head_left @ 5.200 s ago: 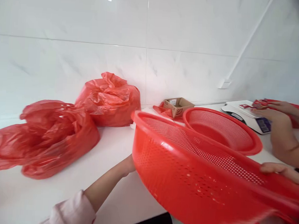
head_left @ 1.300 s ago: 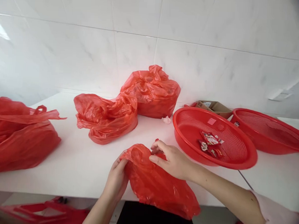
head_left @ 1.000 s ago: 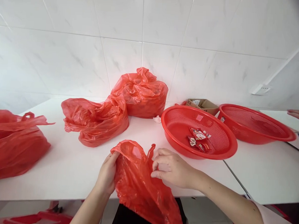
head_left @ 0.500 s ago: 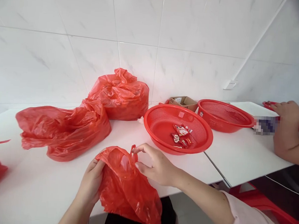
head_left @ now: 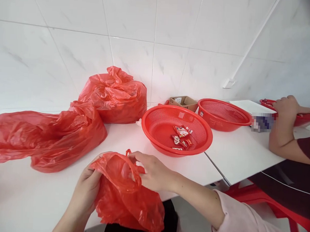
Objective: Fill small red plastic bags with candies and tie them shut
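A thin red plastic bag (head_left: 129,204) hangs at the table's front edge between my hands, its mouth partly spread. My left hand (head_left: 90,180) pinches the left side of its rim. On the other side, my right hand (head_left: 152,171) has its fingers closed on the bag's handle loop; some fingertips are hidden behind the plastic. Just beyond, a red perforated basket (head_left: 153,140) holds several small red snack packets (head_left: 182,132).
Two large filled red bags (head_left: 70,139) (head_left: 117,96) sit on the white table (head_left: 122,140) at left. A second red basket (head_left: 222,116) and a cardboard box (head_left: 184,103) stand behind. At right, another person's arm (head_left: 284,126) rests near a farther red basket (head_left: 300,118).
My view has turned slightly left-to-right, so things sit further left. My right hand has moved inward onto the handle loop, and the bag's mouth looks wider.
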Demonstrator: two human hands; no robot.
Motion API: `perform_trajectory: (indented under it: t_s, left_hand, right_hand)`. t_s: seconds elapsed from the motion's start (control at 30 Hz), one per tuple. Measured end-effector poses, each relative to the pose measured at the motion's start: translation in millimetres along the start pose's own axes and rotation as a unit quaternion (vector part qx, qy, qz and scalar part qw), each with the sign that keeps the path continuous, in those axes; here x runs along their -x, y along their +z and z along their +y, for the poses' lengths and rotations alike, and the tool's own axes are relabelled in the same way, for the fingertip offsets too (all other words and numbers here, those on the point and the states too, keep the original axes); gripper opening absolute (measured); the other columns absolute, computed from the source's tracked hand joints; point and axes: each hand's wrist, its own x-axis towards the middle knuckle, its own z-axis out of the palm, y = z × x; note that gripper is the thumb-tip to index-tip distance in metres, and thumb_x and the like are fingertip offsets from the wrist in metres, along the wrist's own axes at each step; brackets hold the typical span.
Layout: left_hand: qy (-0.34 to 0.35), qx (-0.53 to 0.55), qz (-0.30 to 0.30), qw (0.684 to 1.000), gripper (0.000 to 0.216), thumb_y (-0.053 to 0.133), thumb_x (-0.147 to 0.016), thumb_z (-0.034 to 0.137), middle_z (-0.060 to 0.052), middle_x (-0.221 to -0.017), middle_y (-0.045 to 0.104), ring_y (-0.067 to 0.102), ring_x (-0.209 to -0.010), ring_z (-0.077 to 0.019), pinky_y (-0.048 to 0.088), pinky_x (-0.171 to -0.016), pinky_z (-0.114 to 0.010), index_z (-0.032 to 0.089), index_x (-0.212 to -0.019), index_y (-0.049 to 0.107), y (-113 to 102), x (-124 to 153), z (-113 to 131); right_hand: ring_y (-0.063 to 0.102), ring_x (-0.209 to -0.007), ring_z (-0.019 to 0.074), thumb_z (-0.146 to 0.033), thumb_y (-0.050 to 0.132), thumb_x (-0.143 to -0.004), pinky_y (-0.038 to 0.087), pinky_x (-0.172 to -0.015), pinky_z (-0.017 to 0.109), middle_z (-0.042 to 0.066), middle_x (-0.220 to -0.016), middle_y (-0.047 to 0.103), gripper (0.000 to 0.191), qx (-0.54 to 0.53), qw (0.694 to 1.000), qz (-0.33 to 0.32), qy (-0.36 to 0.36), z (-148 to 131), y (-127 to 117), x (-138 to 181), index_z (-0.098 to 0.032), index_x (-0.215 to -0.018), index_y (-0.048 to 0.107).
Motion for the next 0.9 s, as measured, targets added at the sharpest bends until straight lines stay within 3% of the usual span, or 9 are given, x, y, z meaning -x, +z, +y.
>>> perform_trajectory:
  t_s: [0.07, 0.2, 0.3, 0.47, 0.57, 0.67, 0.73, 0.8, 0.9]
  left_hand:
    - [0.006, -0.012, 0.016, 1.000, 0.033, 0.089, -0.051, 0.029, 0.001, -0.064, 0.069, 0.071, -0.070, -0.0228, 0.056, -0.055, -0.024, 0.019, -0.066, 0.061, -2, 0, 0]
    - [0.027, -0.048, 0.061, 0.997, 0.038, 0.088, -0.054, 0.039, 0.002, -0.063, 0.068, 0.068, -0.061, -0.0197, 0.053, -0.048, -0.022, 0.019, -0.075, 0.065, -11, -6, 4]
    - [0.076, -0.067, 0.053, 0.993, 0.036, 0.086, -0.060, 0.041, 0.002, -0.072, 0.070, 0.068, -0.066, -0.0171, 0.053, -0.053, -0.021, 0.019, -0.082, 0.067, -14, -15, 8]
    - [0.173, -0.040, 0.126, 0.976, 0.026, 0.076, -0.076, 0.039, 0.002, -0.094, 0.072, 0.068, -0.086, -0.0156, 0.055, -0.072, -0.022, 0.022, -0.094, 0.068, -24, -35, 17]
    - [0.199, -0.035, 0.178, 0.963, 0.026, 0.076, -0.077, 0.039, 0.003, -0.097, 0.072, 0.066, -0.091, -0.0163, 0.054, -0.077, -0.023, 0.024, -0.097, 0.069, -34, -39, 18]
    - [0.205, -0.041, 0.198, 0.958, 0.031, 0.077, -0.076, 0.044, 0.001, -0.094, 0.072, 0.065, -0.090, -0.0171, 0.054, -0.077, -0.024, 0.023, -0.097, 0.071, -40, -37, 16]
    - [0.211, -0.044, 0.200, 0.956, 0.033, 0.076, -0.076, 0.047, 0.001, -0.096, 0.072, 0.065, -0.091, -0.0168, 0.053, -0.079, -0.025, 0.023, -0.098, 0.072, -40, -35, 15]
    - [0.221, -0.045, 0.184, 0.957, 0.035, 0.076, -0.076, 0.046, 0.000, -0.101, 0.071, 0.064, -0.094, -0.0159, 0.052, -0.082, -0.024, 0.024, -0.104, 0.073, -41, -35, 17]
    - [0.225, -0.031, 0.123, 0.966, 0.040, 0.083, -0.068, 0.032, 0.001, -0.099, 0.069, 0.062, -0.092, -0.0123, 0.051, -0.082, -0.021, 0.027, -0.106, 0.073, -43, -33, 25]
  right_hand:
    - [0.059, -0.074, 0.0124, -0.019, 0.056, -0.087, 0.045, -0.073, 0.025, 0.000, -0.083, 0.065, 0.003, 0.004, 1.000, -0.005, -0.001, 0, 0, 1, -0.020, -0.090, 0.058]
    - [0.051, -0.075, 0.0138, -0.020, 0.056, -0.080, 0.043, -0.074, 0.026, 0.001, -0.078, 0.055, 0.008, 0.033, 0.993, 0.051, -0.104, -12, -9, 10, -0.020, -0.075, 0.049]
    - [0.044, -0.064, 0.0108, -0.016, 0.051, -0.074, 0.042, -0.072, 0.026, -0.003, -0.068, 0.048, 0.014, 0.019, 0.989, -0.001, -0.149, -26, -14, 18, -0.021, -0.071, 0.038]
    - [0.029, -0.048, 0.0087, -0.024, 0.047, -0.089, 0.023, -0.051, 0.023, -0.008, -0.056, 0.033, 0.013, 0.125, 0.980, -0.152, 0.002, -38, -11, 29, -0.022, -0.080, 0.039]
    - [0.032, -0.052, 0.0109, -0.032, 0.031, -0.101, 0.024, -0.056, 0.025, -0.006, -0.055, 0.034, 0.030, 0.230, 0.953, -0.184, 0.068, -38, -9, 33, -0.021, -0.076, 0.043]
    - [0.042, -0.055, 0.0121, -0.034, 0.021, -0.104, 0.032, -0.064, 0.027, -0.002, -0.059, 0.048, 0.045, 0.262, 0.935, -0.227, 0.082, -35, -9, 33, -0.019, -0.072, 0.050]
    - [0.053, -0.060, 0.0150, -0.035, 0.016, -0.104, 0.037, -0.069, 0.030, 0.002, -0.066, 0.060, 0.052, 0.277, 0.929, -0.225, 0.099, -31, -9, 31, -0.019, -0.085, 0.061]
    - [0.061, -0.067, 0.0196, -0.037, 0.014, -0.104, 0.041, -0.072, 0.033, 0.006, -0.074, 0.067, 0.053, 0.316, 0.920, -0.186, 0.139, -27, -10, 30, -0.018, -0.116, 0.063]
    - [0.065, -0.066, 0.0240, -0.035, 0.019, -0.103, 0.045, -0.070, 0.037, 0.008, -0.072, 0.068, 0.054, 0.396, 0.888, -0.122, 0.201, -21, -11, 30, -0.011, -0.150, 0.035]
